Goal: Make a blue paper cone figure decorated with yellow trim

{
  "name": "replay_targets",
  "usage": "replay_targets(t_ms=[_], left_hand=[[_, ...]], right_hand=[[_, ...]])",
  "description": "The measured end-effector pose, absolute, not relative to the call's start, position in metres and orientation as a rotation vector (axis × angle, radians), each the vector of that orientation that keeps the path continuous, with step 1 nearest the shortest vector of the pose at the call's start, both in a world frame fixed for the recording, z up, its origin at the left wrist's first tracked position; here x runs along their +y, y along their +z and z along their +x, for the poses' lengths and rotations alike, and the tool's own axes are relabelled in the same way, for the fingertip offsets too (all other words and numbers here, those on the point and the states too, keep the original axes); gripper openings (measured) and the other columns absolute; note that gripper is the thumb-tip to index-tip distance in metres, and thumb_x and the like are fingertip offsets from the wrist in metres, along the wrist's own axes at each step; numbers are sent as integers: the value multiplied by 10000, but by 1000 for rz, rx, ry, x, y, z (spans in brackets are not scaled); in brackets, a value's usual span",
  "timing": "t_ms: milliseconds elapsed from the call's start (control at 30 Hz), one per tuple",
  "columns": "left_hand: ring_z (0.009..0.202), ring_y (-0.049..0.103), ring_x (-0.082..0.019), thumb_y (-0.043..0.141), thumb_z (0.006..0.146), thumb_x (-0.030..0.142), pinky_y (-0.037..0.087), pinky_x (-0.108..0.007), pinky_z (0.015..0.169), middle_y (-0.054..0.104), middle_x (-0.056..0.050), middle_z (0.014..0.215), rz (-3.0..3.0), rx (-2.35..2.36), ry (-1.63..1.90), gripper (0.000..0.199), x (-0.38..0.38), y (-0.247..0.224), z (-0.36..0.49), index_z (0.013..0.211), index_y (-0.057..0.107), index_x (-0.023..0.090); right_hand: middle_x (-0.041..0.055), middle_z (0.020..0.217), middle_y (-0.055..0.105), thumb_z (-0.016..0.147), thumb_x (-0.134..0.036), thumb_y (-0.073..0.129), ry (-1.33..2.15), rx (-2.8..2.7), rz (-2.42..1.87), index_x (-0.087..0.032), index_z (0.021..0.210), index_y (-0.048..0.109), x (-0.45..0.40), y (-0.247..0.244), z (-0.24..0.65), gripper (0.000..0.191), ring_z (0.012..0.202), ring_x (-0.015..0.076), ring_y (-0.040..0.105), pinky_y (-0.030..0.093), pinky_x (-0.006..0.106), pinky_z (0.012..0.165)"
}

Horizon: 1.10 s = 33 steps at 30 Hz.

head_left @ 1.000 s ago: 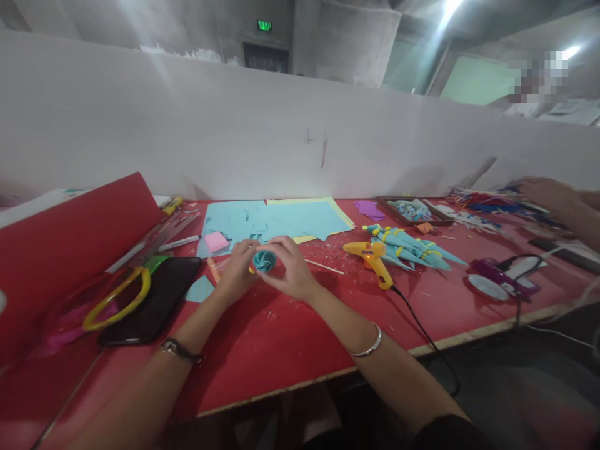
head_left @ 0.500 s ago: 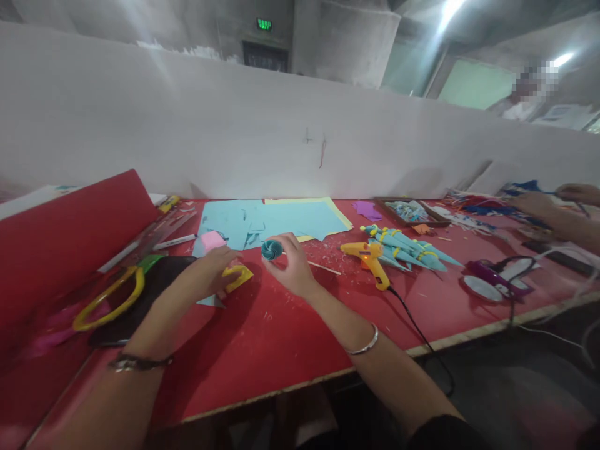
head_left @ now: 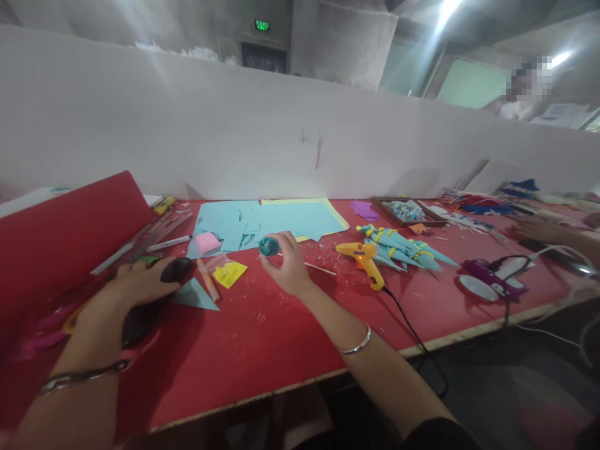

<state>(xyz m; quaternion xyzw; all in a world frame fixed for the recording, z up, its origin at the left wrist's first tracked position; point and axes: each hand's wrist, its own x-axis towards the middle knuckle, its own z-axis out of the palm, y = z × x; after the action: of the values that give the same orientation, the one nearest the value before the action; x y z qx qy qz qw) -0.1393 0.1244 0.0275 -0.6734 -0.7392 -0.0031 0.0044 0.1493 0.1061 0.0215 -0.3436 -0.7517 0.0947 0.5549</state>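
My right hand (head_left: 289,265) pinches a teal spiral of pleated paper (head_left: 269,246) above the middle of the red table. A thin wooden stick (head_left: 321,269) shows behind this hand; whether it joins the spiral, I cannot tell. Farther left, my left hand (head_left: 145,282) curls over a dark, flat black object (head_left: 175,270), partly hidden and blurred. Beside its fingers lie a light blue paper triangle (head_left: 195,295), an orange-brown stick (head_left: 209,281) and a yellow paper piece (head_left: 229,274). A pink pad of paper (head_left: 207,242) rests just behind them.
A yellow glue gun (head_left: 365,259), its cord over the front edge, lies right of centre. Behind it are teal paper cones (head_left: 403,247) with yellow trim and a tray (head_left: 412,214). Blue sheets (head_left: 300,219) lie at the back. Another person's hand (head_left: 539,228) is far right.
My left hand has moved left and down, from beside the yellow paper onto the black object, uncovering the yellow piece and orange-brown stick. My right hand keeps the spiral in nearly the same place.
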Motion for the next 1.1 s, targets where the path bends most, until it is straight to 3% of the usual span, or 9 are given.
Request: replay_targets(t_ms=[100,267,367,433,533,700,833,1100], left_hand=[[1189,319,-393,390,727,418,239,-424,922,384,-224,1285,-2020,-2399,259,661,119,37,-128,1316,304,131],[1230,243,-405,401,722,484,249,-441,920,268,-265,1345,-1978,-2477,268,792,111,49,-122,1354,158,73],[1186,294,-430,454,679,544,278,-485,893,322,-266,1310,-2017,-2373,38,824,105,56,-95,1325,238,80],[1181,326,-377,456,702,510,265,-477,924,384,-220,1279,-2254,-2038,-271,741,103,58,-62,1295,298,95],[1172,358,-311,515,684,447,304,-438,933,385,-167,1288,-2567,-1688,-617,753,104,52,-7,1322,248,150],[991,525,-223,399,777,305,413,-350,825,535,-135,1124,-2772,-1491,-1133,453,114,22,30,1193,400,126],[756,577,-198,380,787,333,444,-304,681,635,-60,825,-2899,-1565,-1181,323,115,12,23,983,545,137],[529,465,-126,451,737,390,372,-234,500,560,7,598,-3099,-1487,-1078,284,118,7,22,766,585,142]], right_hand=[[58,951,495,755,-221,481,229,-1782,-813,-218,971,464,107,22,150,217,919,175,475,416,333,809],[52,919,504,736,-206,493,231,-1781,-802,-213,942,478,107,22,149,207,896,172,479,418,326,801],[50,906,502,728,-219,499,276,-1739,-814,-192,929,489,109,20,149,204,886,161,480,414,314,813],[46,905,498,715,-237,510,371,-1677,-854,-182,932,492,111,16,148,224,867,151,487,418,305,809],[30,891,504,674,-256,535,603,-1552,-936,-177,920,485,117,11,149,263,810,133,501,435,287,771],[11,833,516,636,-343,572,876,-1431,-932,-177,813,487,123,11,151,257,800,132,511,437,279,773],[3,800,522,602,-370,598,963,-1381,-925,-181,790,490,121,14,151,288,798,137,513,441,276,752],[-7,816,561,602,-351,627,1235,-1395,-840,-178,867,522,117,13,151,333,751,119,535,446,264,724]])
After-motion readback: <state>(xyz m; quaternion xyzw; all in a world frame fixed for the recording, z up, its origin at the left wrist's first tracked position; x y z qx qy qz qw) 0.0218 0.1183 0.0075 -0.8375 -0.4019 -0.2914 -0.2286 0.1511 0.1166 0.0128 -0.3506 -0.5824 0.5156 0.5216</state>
